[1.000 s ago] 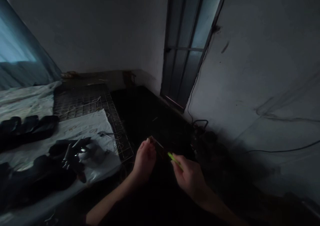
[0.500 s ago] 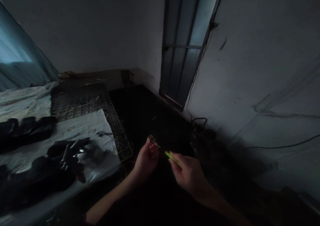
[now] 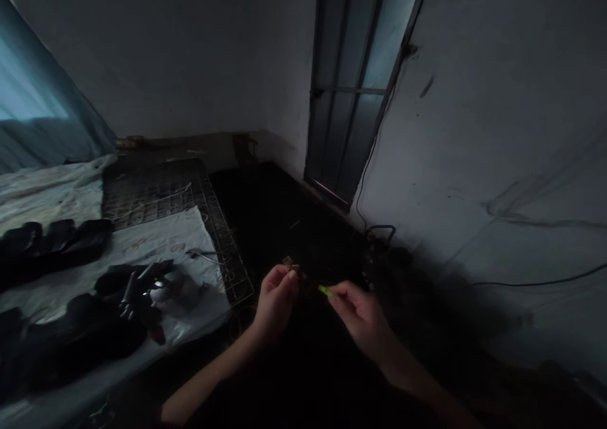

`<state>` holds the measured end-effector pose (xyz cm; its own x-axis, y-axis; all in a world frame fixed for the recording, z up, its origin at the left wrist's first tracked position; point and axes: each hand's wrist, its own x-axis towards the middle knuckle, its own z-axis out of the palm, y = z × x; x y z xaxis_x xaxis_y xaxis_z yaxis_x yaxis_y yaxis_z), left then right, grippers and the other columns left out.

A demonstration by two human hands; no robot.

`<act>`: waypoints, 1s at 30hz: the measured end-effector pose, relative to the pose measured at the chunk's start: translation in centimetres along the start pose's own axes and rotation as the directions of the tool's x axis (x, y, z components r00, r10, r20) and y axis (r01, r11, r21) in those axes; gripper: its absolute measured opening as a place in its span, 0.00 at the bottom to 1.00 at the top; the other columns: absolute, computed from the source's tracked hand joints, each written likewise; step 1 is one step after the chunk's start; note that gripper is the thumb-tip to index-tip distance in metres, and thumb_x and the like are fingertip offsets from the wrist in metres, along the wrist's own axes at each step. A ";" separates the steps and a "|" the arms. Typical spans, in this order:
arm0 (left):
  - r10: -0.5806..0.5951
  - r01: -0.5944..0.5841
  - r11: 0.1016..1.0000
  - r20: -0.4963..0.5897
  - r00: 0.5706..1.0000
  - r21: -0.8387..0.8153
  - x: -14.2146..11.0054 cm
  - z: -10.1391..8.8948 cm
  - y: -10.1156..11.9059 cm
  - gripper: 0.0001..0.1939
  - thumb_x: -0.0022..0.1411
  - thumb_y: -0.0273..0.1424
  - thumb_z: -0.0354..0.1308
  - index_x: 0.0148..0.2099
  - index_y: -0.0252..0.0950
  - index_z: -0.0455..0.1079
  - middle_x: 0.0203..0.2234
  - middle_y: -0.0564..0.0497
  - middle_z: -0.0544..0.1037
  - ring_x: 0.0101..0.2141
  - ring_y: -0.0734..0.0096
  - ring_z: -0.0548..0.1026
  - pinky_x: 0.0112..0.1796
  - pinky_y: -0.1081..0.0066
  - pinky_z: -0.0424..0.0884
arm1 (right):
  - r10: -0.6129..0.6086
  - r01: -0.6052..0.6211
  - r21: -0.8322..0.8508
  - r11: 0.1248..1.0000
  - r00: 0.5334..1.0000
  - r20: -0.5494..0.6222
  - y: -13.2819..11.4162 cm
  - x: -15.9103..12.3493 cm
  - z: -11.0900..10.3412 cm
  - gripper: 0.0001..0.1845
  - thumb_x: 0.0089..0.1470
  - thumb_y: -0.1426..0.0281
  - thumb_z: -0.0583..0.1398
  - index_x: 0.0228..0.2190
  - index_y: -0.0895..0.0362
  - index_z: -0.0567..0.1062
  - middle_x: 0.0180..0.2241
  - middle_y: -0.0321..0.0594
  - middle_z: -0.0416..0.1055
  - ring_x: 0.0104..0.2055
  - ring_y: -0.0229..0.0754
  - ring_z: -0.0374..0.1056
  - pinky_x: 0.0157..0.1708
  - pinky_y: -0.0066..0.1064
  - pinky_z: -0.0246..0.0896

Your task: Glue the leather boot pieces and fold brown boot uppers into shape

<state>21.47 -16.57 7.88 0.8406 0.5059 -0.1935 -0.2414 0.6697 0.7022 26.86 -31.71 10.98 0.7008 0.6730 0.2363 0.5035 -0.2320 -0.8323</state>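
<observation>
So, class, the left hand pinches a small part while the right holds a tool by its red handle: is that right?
Not quite: the head view shows a yellow-green handle, not red. The left hand does pinch a small part, and the right hand holds that handle.

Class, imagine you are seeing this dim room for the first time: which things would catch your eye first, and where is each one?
Probably the bright green handle first, just below and right of centre, gripped by the right hand. Beside it, the left hand pinches a small brownish piece, too dark to identify. The glowing bluish curtain at upper left and the tall framed door at upper right also stand out.
</observation>
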 end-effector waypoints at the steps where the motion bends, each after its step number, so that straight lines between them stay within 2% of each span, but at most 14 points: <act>1: -0.001 0.001 1.000 0.025 1.000 0.001 0.0 -0.1 0.1 0.17 0.39 0.34 0.69 0.25 0.31 0.65 0.15 0.56 0.65 0.17 0.85 0.59 0.18 0.83 0.55 | 0.072 -0.078 0.110 0.991 0.996 0.054 0.1 0.1 -0.5 0.12 0.55 0.64 0.52 0.29 0.58 0.71 0.21 0.36 0.71 0.22 0.35 0.66 0.21 0.24 0.61; 4: -0.007 0.008 1.000 0.052 0.999 -0.009 -0.2 -0.1 0.2 0.16 0.40 0.34 0.69 0.25 0.31 0.66 0.15 0.56 0.65 0.17 0.85 0.60 0.19 0.82 0.56 | 0.154 -0.193 0.281 0.940 0.976 0.156 0.4 0.1 -1.4 0.14 0.53 0.60 0.55 0.27 0.58 0.71 0.18 0.32 0.65 0.18 0.33 0.60 0.18 0.23 0.56; 6: -0.009 0.011 1.000 0.052 0.999 -0.019 -0.4 0.0 0.2 0.16 0.39 0.33 0.70 0.24 0.31 0.66 0.15 0.56 0.65 0.17 0.84 0.59 0.19 0.82 0.56 | 0.153 -0.184 0.299 0.936 0.980 0.127 0.6 -0.1 -1.3 0.15 0.52 0.59 0.55 0.27 0.58 0.71 0.17 0.32 0.64 0.18 0.33 0.59 0.18 0.23 0.56; 9: -0.017 0.018 1.000 0.051 0.999 -0.017 -0.6 0.3 0.0 0.16 0.38 0.33 0.70 0.24 0.32 0.65 0.16 0.56 0.67 0.17 0.84 0.60 0.19 0.82 0.57 | 0.100 -0.102 0.218 0.971 0.995 0.020 0.7 -0.8 -0.2 0.14 0.54 0.60 0.53 0.29 0.58 0.70 0.20 0.34 0.68 0.21 0.35 0.63 0.19 0.24 0.59; 13: -0.036 0.039 0.998 0.067 0.997 -0.051 -0.9 0.7 -0.3 0.16 0.38 0.32 0.70 0.23 0.32 0.64 0.15 0.56 0.66 0.17 0.84 0.61 0.21 0.82 0.59 | -0.034 0.033 -0.007 0.999 0.998 -0.058 0.5 -1.4 1.3 0.10 0.56 0.67 0.51 0.33 0.57 0.70 0.22 0.37 0.71 0.21 0.36 0.66 0.20 0.24 0.61; 17: -0.061 0.066 0.995 0.063 0.996 -0.078 -1.0 0.9 -0.2 0.16 0.38 0.32 0.70 0.24 0.32 0.65 0.15 0.57 0.66 0.17 0.84 0.61 0.20 0.82 0.58 | -0.137 0.129 -0.127 0.983 0.989 -0.058 0.4 -1.5 1.4 0.08 0.56 0.70 0.51 0.36 0.57 0.68 0.24 0.38 0.73 0.24 0.37 0.69 0.24 0.25 0.64; 21: -0.064 0.067 0.995 0.042 0.997 -0.080 -1.1 0.7 -0.1 0.16 0.38 0.32 0.70 0.23 0.32 0.65 0.15 0.57 0.65 0.17 0.84 0.60 0.19 0.82 0.57 | -0.145 0.141 -0.145 0.979 0.989 -0.018 0.7 -1.7 1.0 0.08 0.57 0.70 0.50 0.36 0.57 0.68 0.23 0.37 0.72 0.23 0.37 0.70 0.23 0.25 0.65; 23: -0.057 0.060 0.996 0.043 0.997 -0.073 -1.2 0.7 -0.2 0.16 0.38 0.32 0.70 0.23 0.32 0.65 0.14 0.57 0.64 0.17 0.84 0.59 0.20 0.82 0.57 | -0.189 0.182 -0.186 0.965 0.982 -0.019 0.7 -1.7 0.9 0.08 0.57 0.71 0.50 0.37 0.57 0.68 0.24 0.38 0.73 0.23 0.37 0.70 0.23 0.25 0.65; 25: -0.055 0.057 0.997 0.037 0.998 -0.055 -1.2 0.7 -0.4 0.16 0.39 0.33 0.70 0.23 0.32 0.64 0.13 0.58 0.64 0.16 0.84 0.59 0.20 0.81 0.57 | -0.312 0.286 -0.301 0.909 0.949 -0.038 0.6 -1.7 0.9 0.09 0.56 0.73 0.51 0.39 0.58 0.68 0.25 0.40 0.74 0.24 0.38 0.71 0.24 0.26 0.65; 27: -0.058 0.059 0.998 0.017 0.998 -0.032 -1.2 0.8 -0.3 0.17 0.39 0.34 0.69 0.22 0.32 0.64 0.13 0.57 0.64 0.16 0.84 0.59 0.19 0.81 0.57 | -0.460 0.398 -0.444 0.803 0.887 -0.035 0.5 -1.6 0.8 0.12 0.55 0.76 0.51 0.42 0.59 0.68 0.25 0.40 0.75 0.23 0.38 0.71 0.24 0.26 0.65; 30: -0.045 0.045 0.999 -0.051 0.998 -0.003 -1.0 0.7 -0.1 0.18 0.39 0.35 0.69 0.21 0.31 0.63 0.13 0.57 0.63 0.16 0.85 0.58 0.18 0.82 0.54 | -0.586 0.464 -0.593 0.659 0.810 -0.017 0.4 -1.6 0.5 0.14 0.55 0.78 0.52 0.43 0.61 0.68 0.20 0.37 0.72 0.19 0.37 0.68 0.20 0.27 0.61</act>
<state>21.01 -17.48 8.50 0.8247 0.5025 -0.2597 -0.2051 0.6935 0.6906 25.67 -32.57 9.97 0.2817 0.6691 0.6877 0.9560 -0.2569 -0.1417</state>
